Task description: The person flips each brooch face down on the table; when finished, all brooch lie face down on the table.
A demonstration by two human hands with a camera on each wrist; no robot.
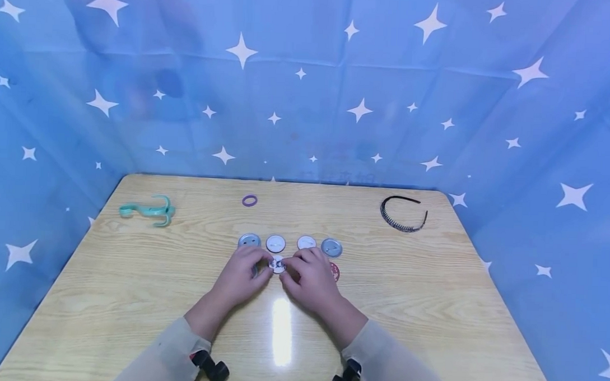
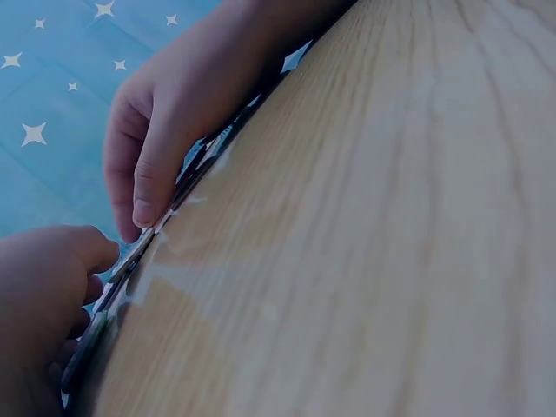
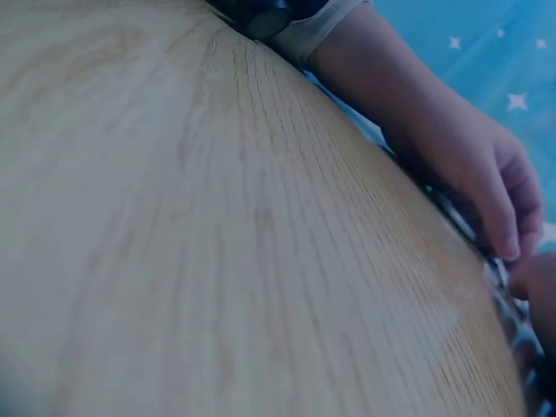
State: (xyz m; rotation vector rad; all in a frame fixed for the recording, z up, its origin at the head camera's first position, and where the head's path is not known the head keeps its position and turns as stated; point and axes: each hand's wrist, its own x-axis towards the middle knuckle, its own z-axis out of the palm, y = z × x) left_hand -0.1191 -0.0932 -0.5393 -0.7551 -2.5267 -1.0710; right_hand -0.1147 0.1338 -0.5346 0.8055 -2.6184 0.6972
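Observation:
A small white round pin badge with a dark print (image 1: 277,264) sits between my two hands near the middle of the table. My left hand (image 1: 241,274) pinches its left edge with thumb and fingers, and my right hand (image 1: 312,278) pinches its right edge. Just behind lie several more round badges, among them a white one with its pin side up (image 1: 275,244) and a grey one (image 1: 331,247). A red patterned badge (image 1: 335,272) is partly covered by my right hand. In both wrist views the badges appear only edge-on, low against the tabletop.
On the wooden table (image 1: 412,306), a teal hook-shaped plastic item (image 1: 150,210) lies at the back left. A purple ring-shaped band (image 1: 249,200) lies at the back middle, and a black toothed headband (image 1: 403,226) at the back right. A blue star-patterned curtain (image 1: 308,89) surrounds the table's far sides.

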